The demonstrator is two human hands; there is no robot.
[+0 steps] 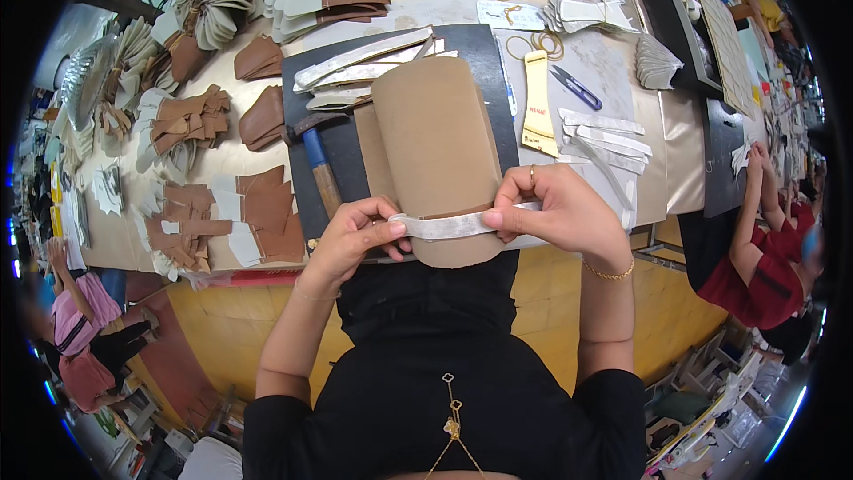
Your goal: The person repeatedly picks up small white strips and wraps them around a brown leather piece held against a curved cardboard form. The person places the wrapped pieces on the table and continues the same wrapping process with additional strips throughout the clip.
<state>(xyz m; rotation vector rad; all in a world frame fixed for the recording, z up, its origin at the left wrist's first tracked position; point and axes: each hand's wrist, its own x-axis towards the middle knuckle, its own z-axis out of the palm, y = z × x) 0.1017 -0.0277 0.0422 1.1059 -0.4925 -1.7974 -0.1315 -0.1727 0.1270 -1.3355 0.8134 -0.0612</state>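
Note:
A large tan rounded form [426, 133] lies in front of me on a black board [311, 196], its near end reaching past the table edge. Across that end runs a narrow whitish strip [449, 228], with a thin brown band just above it. My left hand [360, 236] pinches the strip's left end between thumb and fingers. Its right part is pinched by my right hand [551, 204], and a short tail shows beyond those fingers. The strip lies against the tan surface; I cannot tell whether it is stuck down.
A hammer [322, 164] lies left of the form, and whitish strips [364, 62] lie behind it. Brown leather pieces [258, 204] cover the left side. Right are a yellow tool [538, 107], thread snips [576, 87] and more strips [609, 138]. A co-worker [764, 249] sits far right.

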